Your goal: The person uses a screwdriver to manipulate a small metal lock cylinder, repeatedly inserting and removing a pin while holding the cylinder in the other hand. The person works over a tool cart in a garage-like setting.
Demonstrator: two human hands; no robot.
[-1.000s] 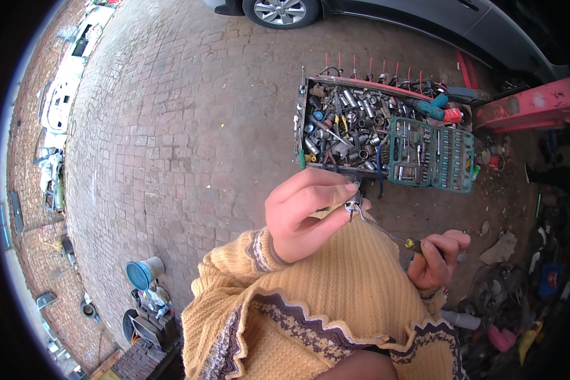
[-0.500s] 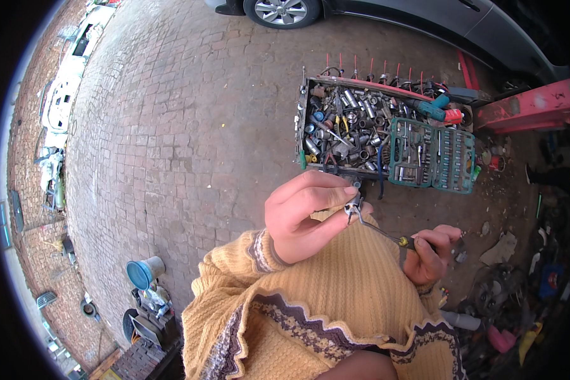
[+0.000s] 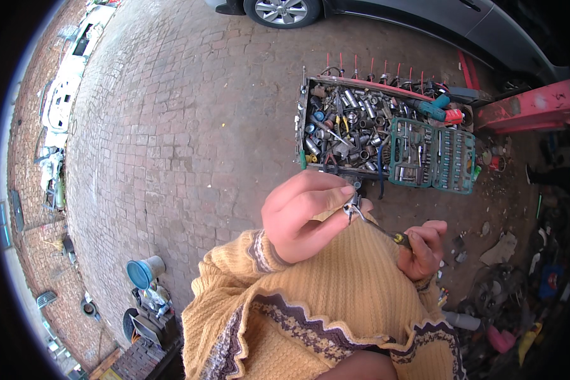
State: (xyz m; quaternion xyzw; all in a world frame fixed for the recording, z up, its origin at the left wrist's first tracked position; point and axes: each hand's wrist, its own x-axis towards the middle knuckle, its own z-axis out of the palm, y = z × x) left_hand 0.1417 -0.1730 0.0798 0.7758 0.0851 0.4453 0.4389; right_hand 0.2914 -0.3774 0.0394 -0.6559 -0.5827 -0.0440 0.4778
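My left hand is raised in front of me, its fingertips pinched on a small metal part. My right hand grips a screwdriver with a yellow-and-black handle; its thin shaft points up-left and its tip meets the small metal part. Both forearms wear yellow knitted sleeves with dark patterned bands. What exactly the metal part is cannot be told at this size.
An open toolbox crammed with sockets and tools lies on the brick paving beyond my hands, with a green socket set case beside it. A car wheel is at the top, a red jack at right, a blue bucket lower left.
My right hand has come up and toward the left hand, bringing the screwdriver tip onto the small part. The left hand has stayed nearly still.
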